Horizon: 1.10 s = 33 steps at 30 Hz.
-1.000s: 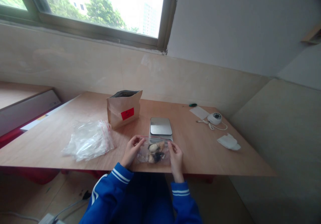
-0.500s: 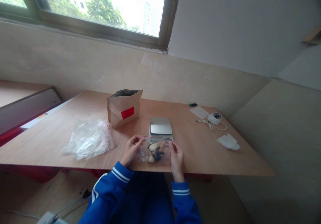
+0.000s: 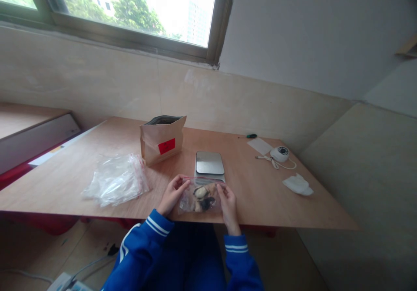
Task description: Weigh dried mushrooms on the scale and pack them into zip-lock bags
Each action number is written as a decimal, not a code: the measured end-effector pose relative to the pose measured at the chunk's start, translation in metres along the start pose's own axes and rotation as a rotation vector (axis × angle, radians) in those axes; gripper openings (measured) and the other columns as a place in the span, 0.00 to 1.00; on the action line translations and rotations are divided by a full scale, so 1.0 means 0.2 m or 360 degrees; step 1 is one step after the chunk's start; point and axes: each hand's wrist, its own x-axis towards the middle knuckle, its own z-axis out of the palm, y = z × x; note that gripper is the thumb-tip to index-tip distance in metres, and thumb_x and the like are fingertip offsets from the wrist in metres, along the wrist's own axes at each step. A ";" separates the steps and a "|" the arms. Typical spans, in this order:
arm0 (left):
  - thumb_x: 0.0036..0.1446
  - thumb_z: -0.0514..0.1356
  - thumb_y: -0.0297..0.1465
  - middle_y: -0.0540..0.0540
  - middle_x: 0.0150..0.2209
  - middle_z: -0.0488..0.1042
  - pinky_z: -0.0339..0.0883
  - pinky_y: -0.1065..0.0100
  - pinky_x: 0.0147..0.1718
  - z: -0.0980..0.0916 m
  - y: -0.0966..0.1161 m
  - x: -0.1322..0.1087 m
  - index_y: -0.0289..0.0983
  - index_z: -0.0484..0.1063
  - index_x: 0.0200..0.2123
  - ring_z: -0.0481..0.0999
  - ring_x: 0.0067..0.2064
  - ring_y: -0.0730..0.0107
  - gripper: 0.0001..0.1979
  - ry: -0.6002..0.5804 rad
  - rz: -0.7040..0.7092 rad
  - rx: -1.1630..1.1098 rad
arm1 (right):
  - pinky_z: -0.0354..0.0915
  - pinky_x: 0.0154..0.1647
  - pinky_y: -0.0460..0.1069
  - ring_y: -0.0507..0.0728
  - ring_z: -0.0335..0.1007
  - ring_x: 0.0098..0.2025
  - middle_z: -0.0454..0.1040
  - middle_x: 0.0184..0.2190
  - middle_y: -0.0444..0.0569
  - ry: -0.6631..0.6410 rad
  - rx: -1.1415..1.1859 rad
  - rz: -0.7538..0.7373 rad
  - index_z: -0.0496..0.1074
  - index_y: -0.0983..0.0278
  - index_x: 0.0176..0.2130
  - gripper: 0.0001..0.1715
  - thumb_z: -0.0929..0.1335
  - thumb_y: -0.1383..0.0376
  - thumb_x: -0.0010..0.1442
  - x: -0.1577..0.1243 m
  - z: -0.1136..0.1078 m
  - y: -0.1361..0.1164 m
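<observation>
A clear zip bag (image 3: 189,204) with a red seal strip hangs between my two hands at the table's front edge. Inside it lie several pale and dark lumps (image 3: 204,195) that look like dried mushrooms, though I cannot be sure. My left hand (image 3: 172,193) pinches the bag's upper left corner. At the upper right corner my right hand (image 3: 228,202) pinches it, thumb against fingers. Just behind the bag sits a flat digital scale (image 3: 209,163) with a metal top, its front part hidden by the bag.
An open brown paper pouch (image 3: 163,139) with a red label stands behind, left of the scale. A pile of clear zip bags (image 3: 115,180) lies at left. To the right are a screwdriver (image 3: 251,136), a white card (image 3: 259,146), a dome camera (image 3: 279,153) with cable and a crumpled white wrapper (image 3: 298,184).
My right hand has shifted slightly inward along the bag's top edge, and the lumps inside sit a little differently. Both hands keep their hold. The view has shifted very slightly.
</observation>
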 end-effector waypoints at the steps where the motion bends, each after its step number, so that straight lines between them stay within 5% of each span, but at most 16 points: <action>1: 0.49 0.62 0.45 0.49 0.32 0.73 0.61 0.74 0.23 0.00 0.00 0.00 0.37 0.67 0.34 0.71 0.31 0.70 0.18 -0.0006 -0.0009 -0.0016 | 0.67 0.38 0.50 0.57 0.73 0.37 0.78 0.34 0.50 0.0003 -0.0015 -0.0005 0.75 0.65 0.38 0.21 0.69 0.52 0.53 0.00 0.00 0.00; 9: 0.48 0.63 0.43 0.48 0.34 0.75 0.67 0.67 0.40 0.00 0.00 0.01 0.37 0.70 0.34 0.73 0.39 0.65 0.16 0.0022 0.0059 0.0023 | 0.67 0.37 0.50 0.58 0.72 0.36 0.78 0.33 0.50 0.0157 -0.0092 -0.0090 0.76 0.66 0.36 0.21 0.71 0.52 0.50 -0.01 -0.01 0.01; 33: 0.50 0.63 0.41 0.46 0.32 0.77 0.67 0.68 0.35 -0.01 -0.03 0.01 0.35 0.74 0.32 0.75 0.35 0.65 0.14 0.0031 0.0071 0.0042 | 0.65 0.39 0.50 0.56 0.71 0.35 0.78 0.31 0.48 0.0151 -0.0060 -0.0099 0.75 0.65 0.34 0.17 0.71 0.54 0.51 -0.03 -0.02 0.00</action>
